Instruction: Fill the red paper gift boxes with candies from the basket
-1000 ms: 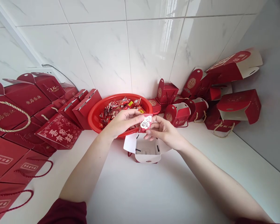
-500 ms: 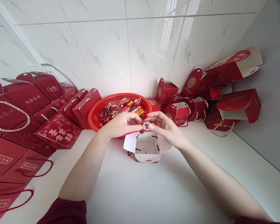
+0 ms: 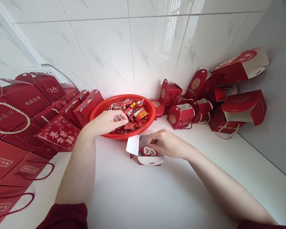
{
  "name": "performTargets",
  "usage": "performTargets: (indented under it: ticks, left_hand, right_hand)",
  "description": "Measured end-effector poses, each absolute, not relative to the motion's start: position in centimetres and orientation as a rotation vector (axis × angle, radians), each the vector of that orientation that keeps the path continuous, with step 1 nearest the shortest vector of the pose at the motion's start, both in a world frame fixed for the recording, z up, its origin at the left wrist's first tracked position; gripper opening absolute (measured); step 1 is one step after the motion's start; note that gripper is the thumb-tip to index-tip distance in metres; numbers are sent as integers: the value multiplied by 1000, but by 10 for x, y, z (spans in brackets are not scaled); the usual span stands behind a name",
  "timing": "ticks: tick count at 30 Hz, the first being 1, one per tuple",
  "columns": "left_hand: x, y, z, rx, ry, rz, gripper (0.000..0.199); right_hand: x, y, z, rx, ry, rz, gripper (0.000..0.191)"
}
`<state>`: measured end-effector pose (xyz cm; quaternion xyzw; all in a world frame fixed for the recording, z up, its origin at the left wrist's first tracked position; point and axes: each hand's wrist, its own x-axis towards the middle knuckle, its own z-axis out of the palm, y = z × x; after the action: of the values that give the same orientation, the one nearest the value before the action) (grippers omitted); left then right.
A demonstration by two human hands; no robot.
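A small white-lined box point(image 3: 150, 161) stands on the white table, its top raised and its flaps spread. Inside it is a red candy packet point(image 3: 149, 151) with a white printed label. My right hand point(image 3: 168, 144) reaches into the box from the right, thumb and fingers pinched at the packet's upper edge. My left hand point(image 3: 109, 122) is over the left part of a red plastic basket point(image 3: 95, 109) full of wrapped candies point(image 3: 139, 114). Its fingers are loosely bent, with the thumb apart and no candy visible in them. The fingers' undersides are hidden.
Stacked red gift boxes point(image 3: 21, 98) with rope handles line the left side. Smaller red boxes point(image 3: 181, 116) stand at the back right, with larger opened ones point(image 3: 244, 105) beyond. A tiled wall point(image 3: 105, 54) rises behind the basket; a grey panel point(image 3: 274, 105) bounds the right.
My hands have parted. The left moved left over the basket of candies; the right came down to the box, where a candy packet now shows inside.
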<state>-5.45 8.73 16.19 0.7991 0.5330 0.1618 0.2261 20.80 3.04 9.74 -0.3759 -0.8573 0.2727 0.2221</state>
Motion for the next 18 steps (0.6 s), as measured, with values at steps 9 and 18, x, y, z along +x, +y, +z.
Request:
performTargets:
  ticks: [9, 18]
  left_hand:
    - [-93, 119, 144, 2094, 1878, 295, 37]
    - [-107, 157, 103, 2009, 2093, 395, 41]
  right_hand:
    - [205, 34, 87, -1310, -2861, 562, 36]
    - [204, 32, 87, -1335, -2907, 555, 35]
